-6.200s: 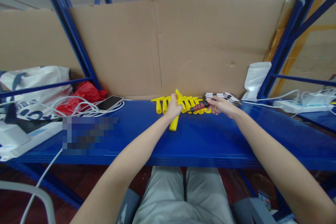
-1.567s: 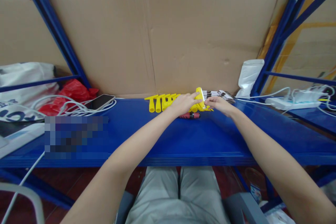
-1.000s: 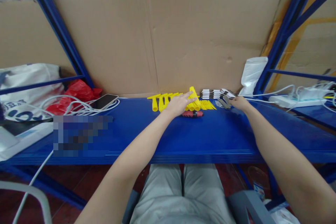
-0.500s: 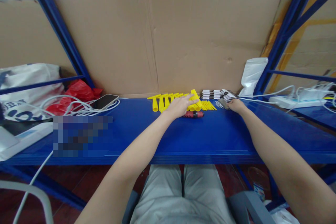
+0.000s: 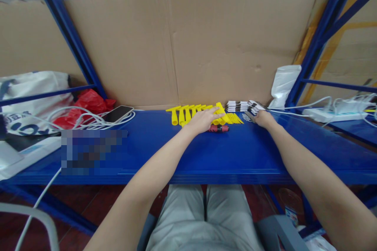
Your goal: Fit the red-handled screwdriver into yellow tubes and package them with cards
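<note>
My left hand (image 5: pixel 204 120) reaches over a row of yellow plastic handle-like pieces (image 5: pixel 182 115). Its visible fingers are stretched and apart, touching or just over a tilted yellow piece (image 5: pixel 220 108) at the row's right end. A red and black screwdriver-like handle (image 5: pixel 218 128) lies just in front, partly behind that hand. At the right, my right hand (image 5: pixel 264 118) has its fingers closed by some flat grey pieces (image 5: pixel 249 116); its fingertips are hidden, so what they grip cannot be made out. White and black blocks (image 5: pixel 255 106) lie just behind it.
Thin yellow pieces (image 5: pixel 234 118) and small silvery parts (image 5: pixel 246 117) lie between the hands. A stack of white and black blocks (image 5: pixel 237 106) and a white pouch (image 5: pixel 284 86) stand by the cardboard wall (image 5: pixel 235 47). A phone (image 5: pixel 119 113) and coiled white cables are at left.
My left hand has lowered slightly at the tilted yellow piece, its fingers shifting a little. My right hand has stayed by the grey pieces, its fingers slightly more tucked in.
</note>
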The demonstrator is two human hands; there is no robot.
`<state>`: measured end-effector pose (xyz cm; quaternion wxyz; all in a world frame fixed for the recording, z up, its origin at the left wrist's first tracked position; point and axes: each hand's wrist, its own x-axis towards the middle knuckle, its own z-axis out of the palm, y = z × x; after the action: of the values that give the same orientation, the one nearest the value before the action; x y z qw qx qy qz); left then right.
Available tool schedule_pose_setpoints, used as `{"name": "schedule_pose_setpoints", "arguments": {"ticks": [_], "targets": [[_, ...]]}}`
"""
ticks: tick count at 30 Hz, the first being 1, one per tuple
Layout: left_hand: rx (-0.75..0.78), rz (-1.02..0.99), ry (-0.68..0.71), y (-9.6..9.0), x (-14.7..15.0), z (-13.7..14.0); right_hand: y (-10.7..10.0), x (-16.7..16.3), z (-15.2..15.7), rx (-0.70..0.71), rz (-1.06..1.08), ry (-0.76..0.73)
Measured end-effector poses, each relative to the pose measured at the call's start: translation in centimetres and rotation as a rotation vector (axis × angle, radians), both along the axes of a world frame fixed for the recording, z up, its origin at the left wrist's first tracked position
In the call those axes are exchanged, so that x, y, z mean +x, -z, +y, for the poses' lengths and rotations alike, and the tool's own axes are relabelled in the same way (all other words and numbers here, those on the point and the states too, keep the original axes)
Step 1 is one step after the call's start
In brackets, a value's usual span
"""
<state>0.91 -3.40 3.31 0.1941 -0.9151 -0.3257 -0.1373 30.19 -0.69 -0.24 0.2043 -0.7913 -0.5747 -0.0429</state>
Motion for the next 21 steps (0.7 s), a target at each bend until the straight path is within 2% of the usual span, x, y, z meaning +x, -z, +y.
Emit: {"name": "schedule_pose_setpoints", "arguments": {"ticks": [3, 5, 10, 16, 18, 21], "targets": [[-0.005, 0.003, 0.006, 0.1, 0.1, 0.0, -0.8, -1.1, -0.9, -0.04, -0.13, 0.031], [-0.003, -0.005, 0.014, 0.1, 0.2, -0.1, -1.4, -1.9, -1.5, 0.032, -0.225, -0.013], [0.001, -0.026, 0.046, 0.1, 0.4, -0.3, -2.0, -4.4, -2.0, 0.274, -0.382, -0.333], [0.012, -0.047, 0.084, 0.3, 0.5, -0.2, -1.6, -7.5, -2.2, 0.329, -0.406, -0.693], [0.019, -0.059, 0.092, 0.4, 0.5, -0.1, -1.6, -8.0, -2.3, 0.33, -0.412, -0.738], [0.029, -0.065, 0.1, 0.6, 0.4, 0.1, -1.8, -8.2, -2.5, 0.373, -0.404, -0.719]]}}
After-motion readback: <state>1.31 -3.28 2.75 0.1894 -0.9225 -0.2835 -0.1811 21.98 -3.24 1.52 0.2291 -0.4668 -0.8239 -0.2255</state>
